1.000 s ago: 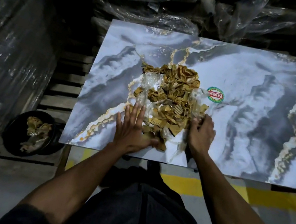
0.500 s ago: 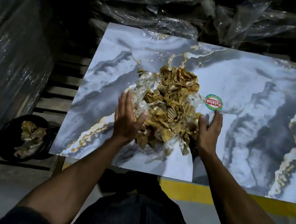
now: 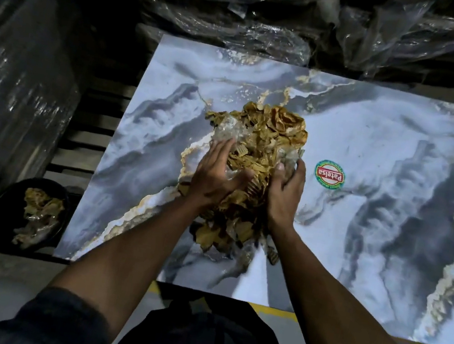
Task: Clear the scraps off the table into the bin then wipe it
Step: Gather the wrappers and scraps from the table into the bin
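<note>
Pressing in from both sides, the left hand (image 3: pixel 216 176) and the right hand (image 3: pixel 286 193) are seen closed around the near half of the scraps (image 3: pixel 254 158), with the heap caught between the two palms. The left fingers (image 3: pixel 223 149) are laid over the heap's left flank with the thumb curled across crumpled film, so scraps are gripped there; the right fingers (image 3: pixel 299 168) are curved round the right flank with the thumb dug into the pile, gripping scraps as well. The heap is judged to run lengthwise away from the body, so only its nearer part is bracketed and the far end lies beyond the fingertips. It rests near the middle of the tabletop (image 3: pixel 372 239), a little left of a round sticker (image 3: pixel 329 175) that lies just beside the right hand. The scraps appear as tan, ribbed cardboard-like pieces mixed with clear crinkled plastic, loose and likely to shed. A few pieces are trailed below the wrists toward the near edge. The bin (image 3: pixel 0 204) is set on the floor off the tabletop's near left corner, already partly filled, so the left hand is the nearer one and the load would have to be carried leftward and down. Wiping is judged not yet begun
</note>
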Demonstrator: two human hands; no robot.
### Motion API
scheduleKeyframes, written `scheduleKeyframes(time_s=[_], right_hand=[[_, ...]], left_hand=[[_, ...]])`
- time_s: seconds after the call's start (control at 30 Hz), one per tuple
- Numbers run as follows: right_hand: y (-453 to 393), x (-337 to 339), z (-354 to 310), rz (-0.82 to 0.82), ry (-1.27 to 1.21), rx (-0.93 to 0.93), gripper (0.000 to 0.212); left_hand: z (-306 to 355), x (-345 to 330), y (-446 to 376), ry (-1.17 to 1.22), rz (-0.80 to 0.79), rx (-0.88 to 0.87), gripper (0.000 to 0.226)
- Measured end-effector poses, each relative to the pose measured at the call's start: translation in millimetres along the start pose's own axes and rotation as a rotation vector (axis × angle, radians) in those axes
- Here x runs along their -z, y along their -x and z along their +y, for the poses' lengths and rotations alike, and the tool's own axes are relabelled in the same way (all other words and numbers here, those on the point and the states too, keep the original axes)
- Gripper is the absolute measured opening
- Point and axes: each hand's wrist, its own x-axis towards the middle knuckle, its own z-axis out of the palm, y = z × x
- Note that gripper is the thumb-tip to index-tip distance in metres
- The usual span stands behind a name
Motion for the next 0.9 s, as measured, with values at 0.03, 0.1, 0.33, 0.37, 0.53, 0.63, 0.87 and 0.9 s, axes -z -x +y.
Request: scheduleKeyframes(time_s=[0.03,0.1,0.33,0.37,0.53,0.63,0.87,0.9], right_hand=[[-2,-3,-2,-0.002,-0.015,0.007,0.073],[-6,-10,-5,-0.014,-0.048,0.012,0.069],[-7,-22,-14,-0.055,-0.184,0.034,0.058],[-8,-23,-15,-0.06,-0.204,0.025,0.057],[-9,-28,-26,-0.083,-0.346,-0.007,0.053],[-10,-33,-32,-0.089,-0.457,-0.034,0.053],[-8,-34,-48,-0.095,-0.585,-0.022,0.043],[-7,-33,-51,-0.092,-0.59,-0.013,0.043]], left_hand=[[0,-5,-1,0.037,0.029,0.003,0.121],[-1,-13,-6,0.129,0.088,0.005,0.107],[19,-29,-13,0.381,0.235,0.114,0.081],[22,-30,-14,0.428,0.239,0.134,0.079],[35,-36,-19,0.56,0.258,0.181,0.068],[40,-35,-21,0.614,0.271,0.222,0.068],[55,-25,-18,0.74,0.297,0.255,0.062],[57,-23,-18,0.754,0.303,0.258,0.061]])
